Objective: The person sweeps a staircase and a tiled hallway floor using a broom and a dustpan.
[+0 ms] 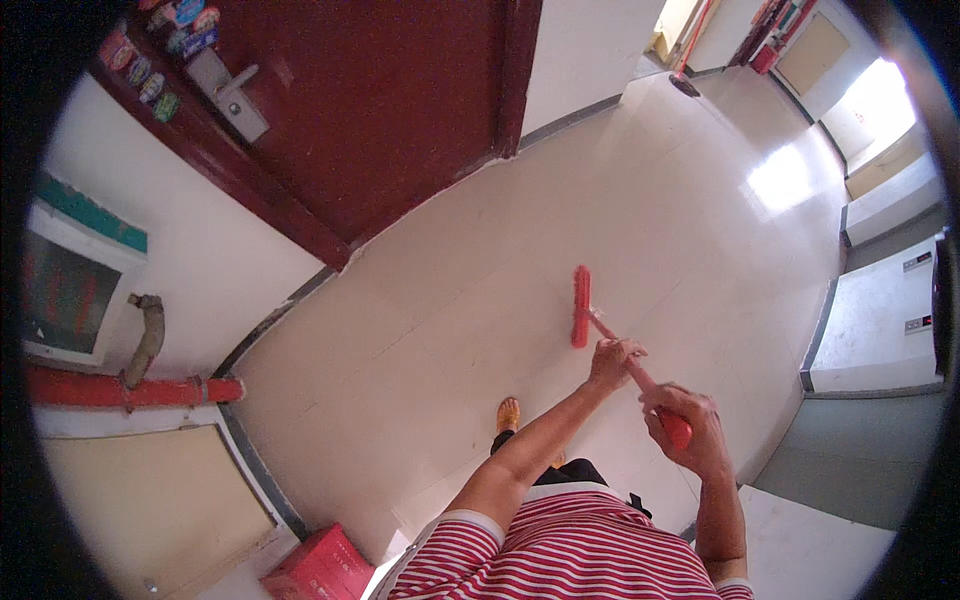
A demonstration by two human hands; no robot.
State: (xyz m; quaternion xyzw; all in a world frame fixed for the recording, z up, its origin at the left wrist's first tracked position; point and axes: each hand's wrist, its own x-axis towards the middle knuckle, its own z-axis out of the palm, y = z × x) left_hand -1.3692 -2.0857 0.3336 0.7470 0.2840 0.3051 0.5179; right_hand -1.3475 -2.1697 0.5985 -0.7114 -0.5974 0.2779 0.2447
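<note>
A push broom with a long, narrow red head (581, 307) rests on the tiled floor (480, 285) in front of me. Its pinkish-red handle (643, 376) slants back toward my body. Lower on that handle, my left hand (613, 362) is closed around the shaft. My right hand (686, 424) grips near the top, with the bright red end of the handle showing past the fingers. Below my left forearm, one foot in a yellow sandal (508, 416) stands on the floor.
A dark red door (390, 97) with a lever handle is at upper left. Along the left wall run a red pipe (150, 391) and a red box (322, 566). Elevator panels (919, 325) line the right. A mop (684, 84) leans at the far end.
</note>
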